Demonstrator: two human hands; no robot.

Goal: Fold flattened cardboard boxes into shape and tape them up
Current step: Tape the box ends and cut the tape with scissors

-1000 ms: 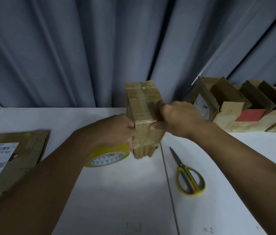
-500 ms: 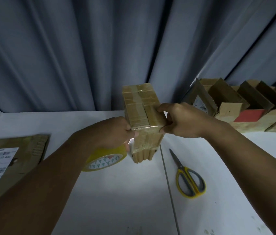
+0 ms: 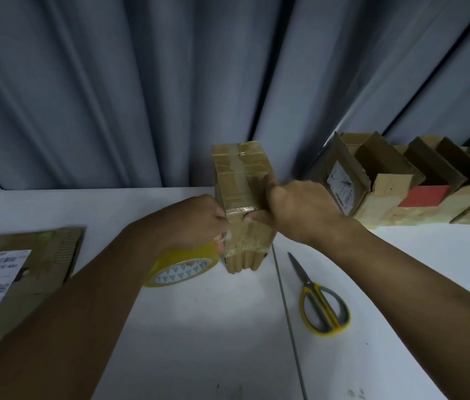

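A grey curtain hangs behind the white tabletop, which spreads below and all round the grip. Well to the right of the grip, a row of open cardboard boxes leans along the far edge, one showing a red face. Well to the left of it lies a stack of flattened cardboard with a white shipping label. At the centre, the taped cardboard box stands with its bottom edge on the tabletop, held between the 2 hands. The right hand is closed on the box's right side — fingers up along that face, thumb pressed against the front near the taped seam. The left hand is closed against the box's left edge, pinching it, with clear tape showing at its fingertips; whether it grasps the tape or only the cardboard I cannot tell. Just below the left grip, a yellow tape roll lies flat, partly hidden by the wrist. Below the right grip, yellow-handled scissors lie closed — blades pointing toward the box, clear of it.
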